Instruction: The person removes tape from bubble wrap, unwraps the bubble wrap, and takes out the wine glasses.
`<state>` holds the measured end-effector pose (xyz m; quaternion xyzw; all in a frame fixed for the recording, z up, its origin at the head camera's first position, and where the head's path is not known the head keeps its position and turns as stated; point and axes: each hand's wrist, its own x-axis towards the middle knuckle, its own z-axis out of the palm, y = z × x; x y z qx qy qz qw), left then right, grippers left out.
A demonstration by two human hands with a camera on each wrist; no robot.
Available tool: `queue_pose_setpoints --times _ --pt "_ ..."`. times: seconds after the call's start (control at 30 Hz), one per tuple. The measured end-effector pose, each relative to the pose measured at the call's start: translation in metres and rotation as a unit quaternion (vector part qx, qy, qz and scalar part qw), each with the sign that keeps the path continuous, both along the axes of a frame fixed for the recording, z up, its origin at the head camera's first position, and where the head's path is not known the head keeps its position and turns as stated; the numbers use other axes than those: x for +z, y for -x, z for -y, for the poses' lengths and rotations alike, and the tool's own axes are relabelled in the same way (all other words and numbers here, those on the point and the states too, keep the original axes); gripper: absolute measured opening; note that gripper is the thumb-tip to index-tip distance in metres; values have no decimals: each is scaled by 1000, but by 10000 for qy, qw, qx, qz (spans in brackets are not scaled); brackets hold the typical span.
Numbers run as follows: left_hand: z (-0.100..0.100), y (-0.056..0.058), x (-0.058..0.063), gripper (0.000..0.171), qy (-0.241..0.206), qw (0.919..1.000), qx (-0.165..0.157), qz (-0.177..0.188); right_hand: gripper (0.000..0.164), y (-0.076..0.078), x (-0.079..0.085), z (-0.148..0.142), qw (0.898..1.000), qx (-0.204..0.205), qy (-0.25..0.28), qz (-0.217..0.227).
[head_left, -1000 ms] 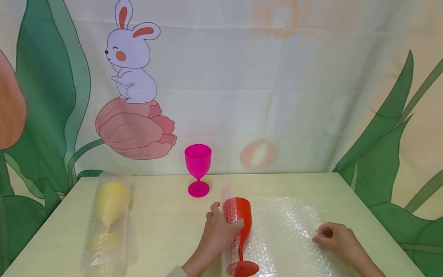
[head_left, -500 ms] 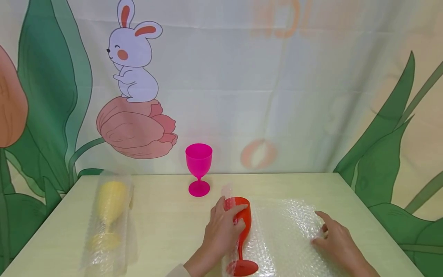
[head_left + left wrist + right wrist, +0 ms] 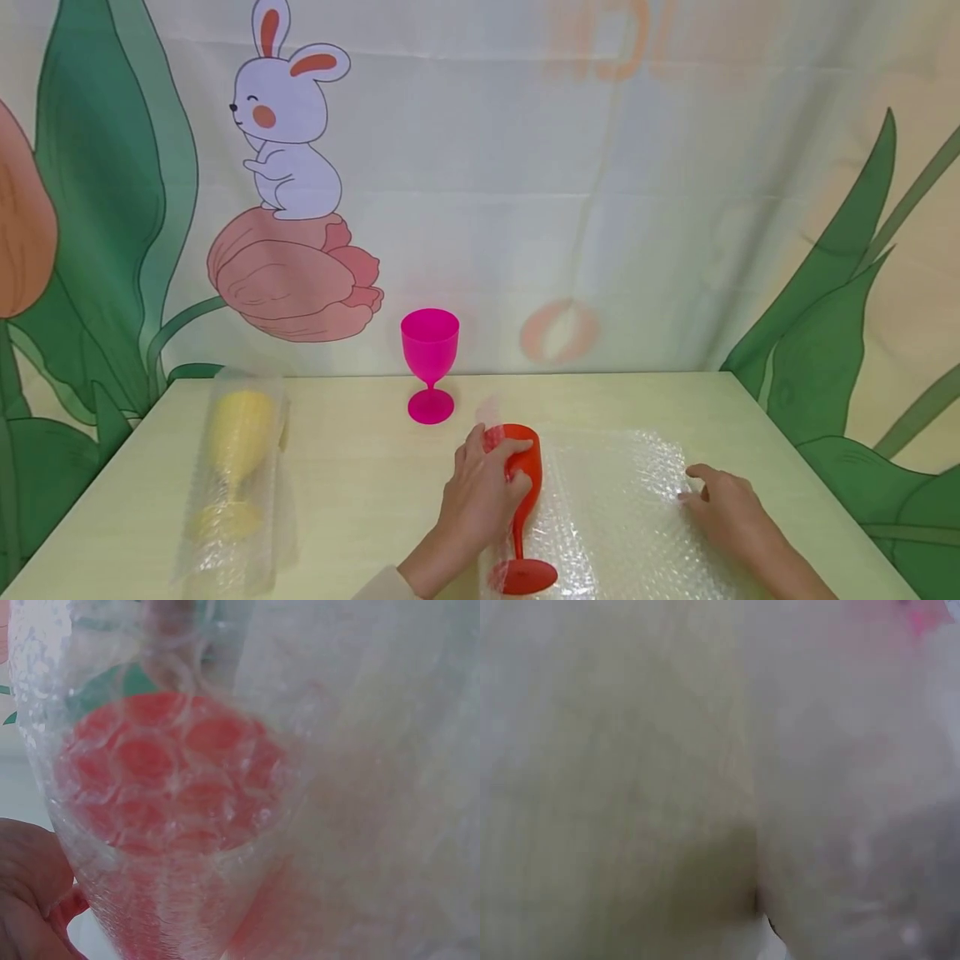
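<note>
A red goblet [image 3: 522, 500] lies on a sheet of bubble wrap [image 3: 615, 508], its foot toward the near edge of the head view. My left hand [image 3: 480, 492] grips its bowl, with the wrap's left edge folded up over that side. In the left wrist view the round foot of the goblet [image 3: 180, 772] shows red through the bubbles, and part of the left hand [image 3: 30, 892] appears at lower left. My right hand [image 3: 731, 512] holds the sheet's right edge between thumb and index finger. The right wrist view is blurred, with bubble wrap [image 3: 855, 787] across its right half.
A magenta goblet [image 3: 430, 350] stands upright near the back edge of the pale table [image 3: 352, 483]. At left lies a yellow goblet [image 3: 240, 433] wrapped in bubble wrap. Behind the table hangs a printed cloth [image 3: 660, 208] with a rabbit and flowers.
My left index finger has straightened across the red goblet's bowl. The right hand's fingers spread at the sheet's edge, then drew closer together there. The goblets have stayed in place.
</note>
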<state>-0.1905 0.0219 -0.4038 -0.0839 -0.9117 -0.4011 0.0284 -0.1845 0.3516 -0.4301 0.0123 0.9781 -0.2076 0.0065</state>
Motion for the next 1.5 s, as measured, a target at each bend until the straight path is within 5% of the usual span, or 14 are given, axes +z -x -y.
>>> queue_pose_setpoints --times 0.17,0.27,0.37,0.5,0.57,0.63,0.73,0.87,0.97,1.07,1.2,1.5 --pt "-1 1 1 42 61 10000 -5 76 49 0 1 -1 9997 114 -216 -27" --pt "-2 1 1 42 76 9999 -11 99 55 -2 -2 1 9930 507 -851 -650" --pt "-2 1 1 42 92 9999 -16 88 55 -1 -7 3 9612 1258 -1864 -1596" --pt "-2 1 2 42 85 9999 -19 85 51 4 -12 1 8949 2471 -2863 -2369" --pt "-1 1 2 42 81 9999 -23 63 47 5 -12 0 8754 2950 -2964 -2427" --pt "0 0 1 42 76 10000 -22 25 42 7 -12 -2 8693 3241 -2899 -2351" --pt "2 0 1 41 42 10000 4 -50 33 11 -5 -5 8840 3402 -2562 -1926" --pt "4 -1 0 41 -47 10000 56 -45 10 15 11 -2 9274 3260 -1678 -743" --pt "6 -1 -1 39 -92 9999 112 4 28 15 22 8 9555 2776 -979 201" --pt "7 -2 -2 39 -61 9999 115 18 49 12 25 25 9724 2125 -749 604" --pt "10 -2 -3 53 -23 10000 -10 -89 59 12 23 46 9797 1556 -1165 494" --pt "20 -2 -4 61 188 9991 -60 -382 67 13 23 66 9660 1589 -2010 350"
